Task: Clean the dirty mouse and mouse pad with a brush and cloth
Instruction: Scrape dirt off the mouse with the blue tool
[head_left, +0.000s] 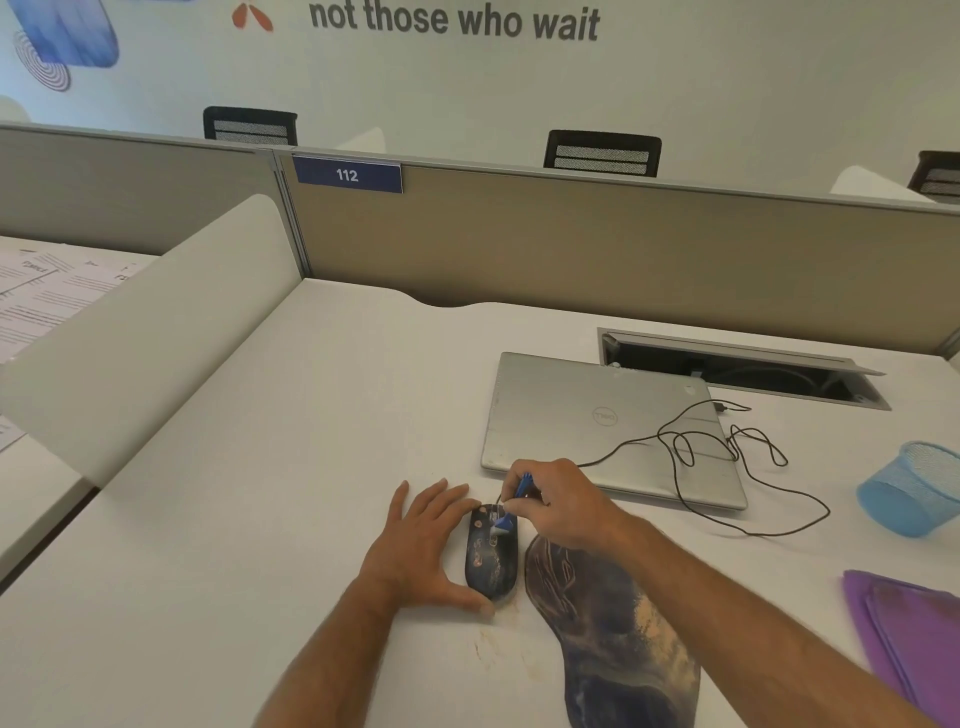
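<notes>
Brushing stage, early to midway by the look of it: right hand (558, 501) pinching a small blue brush (511, 506), bristles down on the front half of the mouse (491, 558); left hand (423, 545) laid nearly flat with fingers straight, thumb and forefinger bracing the mouse's left side. Mouse on the white counter (311, 467), just left of the mouse pad (618, 634), the two almost touching. Orange-brown specks visible on the mouse, pale dusty smears across the pad, a faint brownish stain on the counter near its front edge. Purple cloth (904, 634) folded at the far right, untouched, so wiping likely yet to come, pad included. Mouse cable (737, 457) looping over a closed silver laptop (608, 421); blue mesh cup (914, 488) further right. Beige partition with a "112" tag (347, 175) behind, open cable tray (737, 369) set into the counter, black chair backs and a lettered wall beyond.
</notes>
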